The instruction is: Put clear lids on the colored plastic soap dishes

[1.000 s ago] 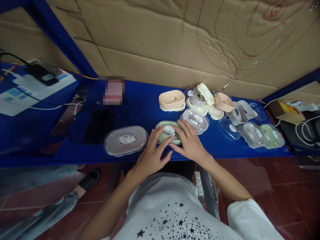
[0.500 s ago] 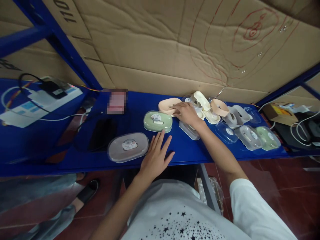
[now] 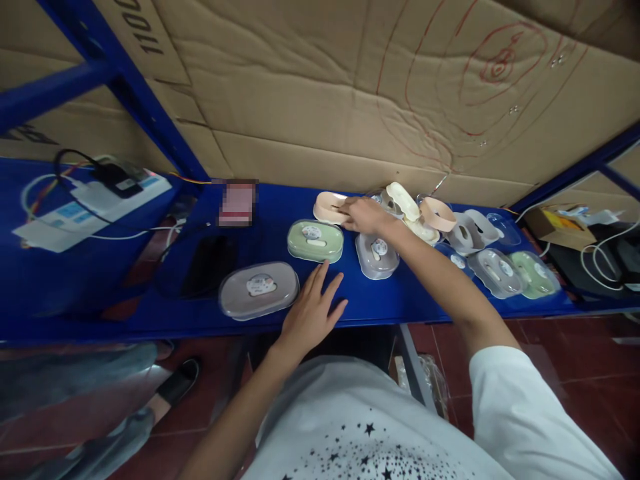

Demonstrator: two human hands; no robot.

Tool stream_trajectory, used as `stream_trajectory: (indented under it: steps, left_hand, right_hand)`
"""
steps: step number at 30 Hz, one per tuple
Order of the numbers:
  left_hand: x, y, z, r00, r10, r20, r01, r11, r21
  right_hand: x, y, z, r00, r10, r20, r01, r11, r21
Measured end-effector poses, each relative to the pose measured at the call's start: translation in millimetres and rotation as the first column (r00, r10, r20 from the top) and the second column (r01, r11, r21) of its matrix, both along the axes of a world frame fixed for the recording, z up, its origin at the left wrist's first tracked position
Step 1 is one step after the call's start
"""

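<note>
The peach container (image 3: 325,205) is sitting just behind a green box (image 3: 305,248), with a lidded grey box (image 3: 376,267) standing to the right. My right hand (image 3: 369,215) is resting bent fingers at the container's right end; I cannot tell whether they're gripping. My left hand (image 3: 310,312) is lying spread and released, nearer me.

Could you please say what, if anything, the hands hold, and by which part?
The right hand is at the right end of the peach box, grip unclear; left hand empty.
</note>
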State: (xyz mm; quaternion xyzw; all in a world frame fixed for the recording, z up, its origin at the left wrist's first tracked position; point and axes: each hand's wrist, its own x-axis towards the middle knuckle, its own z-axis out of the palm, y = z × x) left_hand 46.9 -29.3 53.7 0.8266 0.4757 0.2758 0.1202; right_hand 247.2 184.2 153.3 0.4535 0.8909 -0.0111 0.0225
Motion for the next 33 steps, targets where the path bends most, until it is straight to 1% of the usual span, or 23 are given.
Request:
stream_trajectory:
  steps: [2,4,6,8,10,11,12,14,16,18,19,21,22,23,24,25,26,27,28,29,30,31,33]
  left_hand:
    - [-1.5,0.3,3.1,1.000,-0.024,0.018,0.025,1.000,-0.012]
    - [-3.2,-2.0,8.7,0.997,-0.050,0.065,0.050,0.999,-0.003]
    - [-4.9,-8.4,16.3,0.987,-0.045,0.155,0.038,0.998,0.050]
    - [-6.7,-18.7,24.6,0.960,-0.009,0.281,-0.036,0.987,0.154]
    - [-8.6,-30.4,31.0,0.930,-0.002,0.367,-0.102,0.959,0.264]
    - [-9.5,-35.6,32.8,0.932,-0.015,0.361,-0.100,0.950,0.297]
    - [-10.2,-39.8,33.2,0.945,-0.035,0.324,-0.072,0.948,0.311]
    - [-10.9,-44.2,29.9,0.979,-0.086,0.187,0.030,0.958,0.285]
    - [-10.9,-43.5,22.5,0.991,-0.128,0.043,0.116,0.969,0.218]
    - [-11.4,-40.0,14.2,0.990,-0.135,-0.047,0.141,0.977,0.159]
    - [-12.2,-38.1,10.8,0.989,-0.129,-0.077,0.138,0.981,0.139]
    - [-14.5,-35.0,6.7,0.988,-0.105,-0.111,0.118,0.986,0.118]
    - [-15.7,-34.1,5.9,0.988,-0.093,-0.120,0.107,0.987,0.118]
    - [-16.7,-33.6,5.7,0.989,-0.081,-0.124,0.096,0.988,0.119]
    - [-17.3,-33.4,5.9,0.990,-0.072,-0.120,0.086,0.989,0.120]
    - [-17.4,-33.4,6.1,0.992,-0.066,-0.110,0.079,0.990,0.119]
    - [-17.0,-33.5,6.3,0.994,-0.062,-0.095,0.073,0.990,0.118]
    - [-16.2,-33.6,6.2,0.995,-0.062,-0.077,0.071,0.991,0.115]
    - [-15.1,-33.7,5.9,0.996,-0.064,-0.060,0.070,0.991,0.110]
    - [-13.8,-33.9,5.4,0.997,-0.063,-0.044,0.068,0.992,0.107]
    - [-12.5,-34.3,4.8,0.998,-0.062,-0.030,0.064,0.992,0.110]
    - [-11.1,-35.0,4.4,0.998,-0.064,-0.022,0.066,0.991,0.114]
    - [-8.0,-37.0,4.5,0.996,-0.086,-0.021,0.088,0.988,0.125]
  right_hand:
    - [7.6,-5.4,10.2,1.000,-0.021,-0.022,0.022,1.000,0.020]
    - [17.9,-24.4,21.8,0.995,-0.026,-0.097,0.033,0.997,0.071]
    - [29.3,-61.5,30.8,0.977,0.006,-0.212,0.029,0.987,0.159]
    - [39.8,-113.1,32.9,0.959,0.057,-0.278,0.013,0.969,0.245]
    - [47.4,-167.7,26.8,0.969,0.089,-0.230,-0.022,0.960,0.279]
    - [49.6,-191.8,21.1,0.977,0.100,-0.190,-0.045,0.961,0.275]
    - [50.6,-212.0,14.4,0.981,0.112,-0.158,-0.068,0.963,0.261]
    - [49.0,-238.6,-0.5,0.984,0.124,-0.125,-0.096,0.973,0.208]
    - [43.8,-247.5,-14.0,0.983,0.127,-0.129,-0.107,0.982,0.153]
    - [38.8,-243.4,-22.4,0.976,0.160,-0.151,-0.142,0.982,0.122]
    - [37.9,-237.7,-23.8,0.965,0.198,-0.171,-0.181,0.977,0.111]
    - [41.5,-218.8,-20.9,0.925,0.292,-0.241,-0.280,0.956,0.083]
    - [46.3,-205.4,-17.2,0.905,0.309,-0.291,-0.300,0.951,0.078]
    - [52.8,-189.3,-12.8,0.896,0.281,-0.343,-0.266,0.960,0.089]
    - [60.0,-170.6,-8.2,0.900,0.203,-0.386,-0.175,0.979,0.107]
    - [67.3,-150.1,-4.3,0.906,0.066,-0.418,-0.010,0.991,0.137]
    - [73.6,-128.9,-1.4,0.898,-0.109,-0.426,0.194,0.967,0.162]
    - [78.4,-108.0,0.2,0.871,-0.291,-0.396,0.381,0.909,0.169]
    - [81.3,-88.7,0.5,0.828,-0.447,-0.339,0.521,0.836,0.173]
    - [82.3,-72.0,-0.4,0.782,-0.558,-0.277,0.613,0.769,0.182]
    - [81.6,-58.3,-2.1,0.745,-0.628,-0.224,0.666,0.720,0.197]
    - [79.8,-47.7,-4.1,0.727,-0.659,-0.193,0.687,0.695,0.214]
    - [74.8,-34.5,-7.7,0.731,-0.656,-0.190,0.682,0.690,0.242]
